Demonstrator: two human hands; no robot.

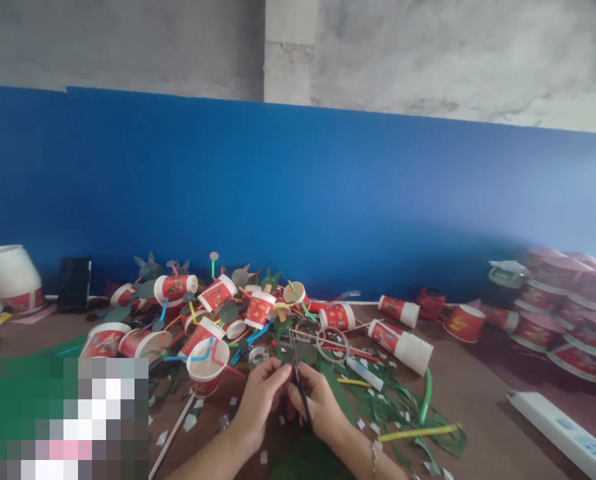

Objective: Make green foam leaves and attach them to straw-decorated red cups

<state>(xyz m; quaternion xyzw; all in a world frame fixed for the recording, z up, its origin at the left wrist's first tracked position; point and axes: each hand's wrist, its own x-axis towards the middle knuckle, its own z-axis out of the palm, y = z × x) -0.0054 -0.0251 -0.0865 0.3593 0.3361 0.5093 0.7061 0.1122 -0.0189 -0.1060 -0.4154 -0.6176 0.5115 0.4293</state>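
Note:
My right hand is closed around a pair of scissors with black handles, blades pointing up and away from me. Just left of it, my left hand is pinched, its fingertips close to the scissors; whatever it holds is hidden by the fingers. Beyond both hands lies a heap of red and white paper cups, one of them an upright cup with blue and pink straws. A roll of clear tape sits behind my left hand. Dark green paper scraps spread to the right of my hands.
A ring of clear tape, a white glue tube and a stack of cups lie to the right. A white power strip is at the right edge, near stacked red cups. A blue wall panel stands behind the table.

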